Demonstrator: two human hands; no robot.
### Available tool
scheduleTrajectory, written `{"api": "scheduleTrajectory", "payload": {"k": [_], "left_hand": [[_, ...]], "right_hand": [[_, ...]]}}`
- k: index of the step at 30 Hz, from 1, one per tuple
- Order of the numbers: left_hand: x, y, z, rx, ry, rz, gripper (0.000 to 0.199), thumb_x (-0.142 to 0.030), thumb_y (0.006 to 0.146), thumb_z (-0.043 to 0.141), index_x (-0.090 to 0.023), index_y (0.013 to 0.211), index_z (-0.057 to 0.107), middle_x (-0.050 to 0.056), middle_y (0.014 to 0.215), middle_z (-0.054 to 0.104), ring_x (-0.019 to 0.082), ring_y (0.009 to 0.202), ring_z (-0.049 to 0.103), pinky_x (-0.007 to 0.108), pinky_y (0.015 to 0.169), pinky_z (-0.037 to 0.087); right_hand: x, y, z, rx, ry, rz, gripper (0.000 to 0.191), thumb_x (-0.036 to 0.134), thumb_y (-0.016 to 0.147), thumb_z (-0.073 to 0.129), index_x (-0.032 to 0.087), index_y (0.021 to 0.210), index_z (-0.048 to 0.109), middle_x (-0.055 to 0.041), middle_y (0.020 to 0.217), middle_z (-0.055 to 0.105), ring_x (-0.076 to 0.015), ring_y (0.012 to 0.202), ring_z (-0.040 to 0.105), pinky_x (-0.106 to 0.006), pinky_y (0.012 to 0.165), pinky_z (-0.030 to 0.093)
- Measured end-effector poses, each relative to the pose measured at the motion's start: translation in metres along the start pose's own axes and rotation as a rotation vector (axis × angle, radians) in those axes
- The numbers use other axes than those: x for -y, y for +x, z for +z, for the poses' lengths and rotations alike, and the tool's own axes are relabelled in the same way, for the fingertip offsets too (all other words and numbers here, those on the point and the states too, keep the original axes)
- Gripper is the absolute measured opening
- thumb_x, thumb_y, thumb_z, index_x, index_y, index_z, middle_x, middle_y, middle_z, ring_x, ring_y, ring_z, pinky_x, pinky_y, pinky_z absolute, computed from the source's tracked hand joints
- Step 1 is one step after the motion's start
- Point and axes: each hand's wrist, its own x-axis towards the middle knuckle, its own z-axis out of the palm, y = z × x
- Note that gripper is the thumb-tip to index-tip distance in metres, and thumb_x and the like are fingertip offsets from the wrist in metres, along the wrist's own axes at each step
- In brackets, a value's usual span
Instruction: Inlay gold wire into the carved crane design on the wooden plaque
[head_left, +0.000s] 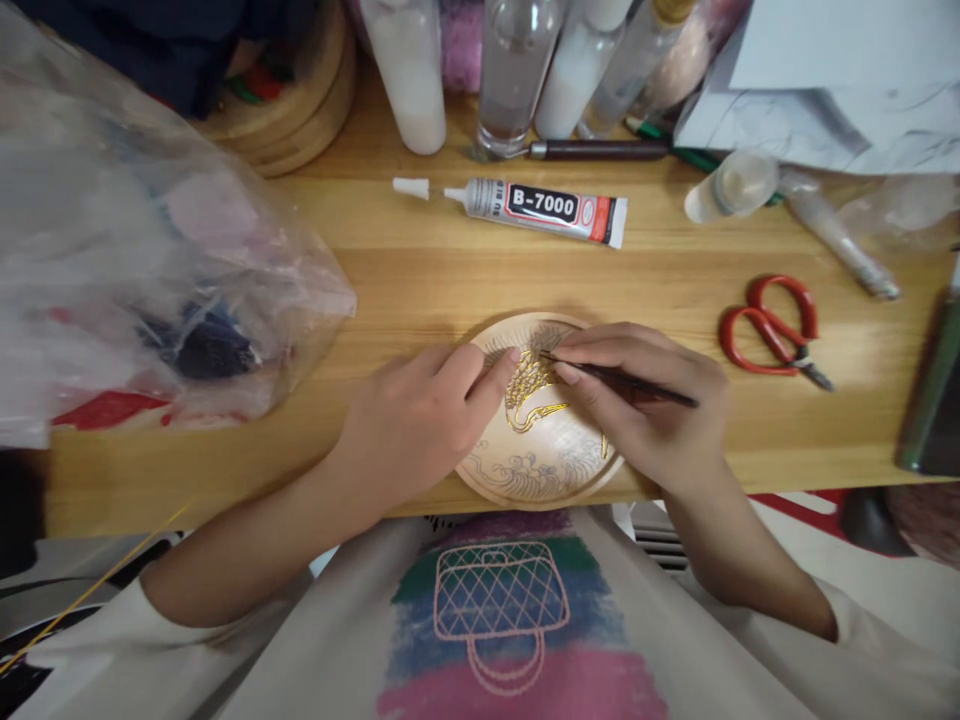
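Our right hand (651,400) pinches a tool (667,391); our left hand (420,418), grip unclear, touches the mid-frame disc (559,437), likely light, stiff, best rim-held.

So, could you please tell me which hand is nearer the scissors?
Right. The right hand is left of the scissors, not touching; the left hand is farther left.

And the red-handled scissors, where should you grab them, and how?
I'd grab the scissors by their red loops, coming from the left. They lie flat on the table with the loops toward the left and the small metal blades pointing to the lower right, so that way the grip should stay clear of the sharp end.
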Motion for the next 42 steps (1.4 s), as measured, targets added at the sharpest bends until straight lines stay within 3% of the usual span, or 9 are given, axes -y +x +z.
{"api": "scheduleTrajectory", "payload": {"k": [24,32,42], "left_hand": [[0.0000,0.0029,-0.0039,0.115,-0.154,-0.093,0.041,-0.015,0.103,0.031,-0.023,0.116,0.070,0.000,0.058,0.049,0.014,0.058,0.055,0.028,0.045,0.028],[-0.0023,-0.0009,-0.0018,0.001,-0.017,0.019,0.034,-0.011,0.101,0.040,-0.017,0.114,0.070,-0.001,0.059,0.053,0.013,0.056,0.056,0.029,0.044,0.031],[-0.0061,-0.0029,-0.0005,-0.036,-0.094,0.029,0.028,-0.009,0.099,0.042,-0.011,0.113,0.066,-0.002,0.063,0.059,0.012,0.054,0.058,0.026,0.045,0.038]], "right_hand": [[0.0024,-0.0033,0.0046,-0.049,-0.067,0.001,0.016,0.015,0.086,0.069,0.030,0.092,0.072,-0.0001,0.093,0.077,-0.0174,0.083,0.074,-0.033,0.076,0.063],[0.0050,-0.0033,0.0077,-0.064,-0.065,-0.005,0.018,0.012,0.086,0.068,0.029,0.092,0.071,-0.0009,0.092,0.077,-0.0174,0.083,0.073,-0.033,0.076,0.062],[0.0080,-0.0032,0.0099,-0.091,-0.082,-0.013,0.018,0.012,0.085,0.067,0.029,0.090,0.071,-0.0005,0.088,0.077,-0.0184,0.081,0.073,-0.035,0.073,0.063]]}}
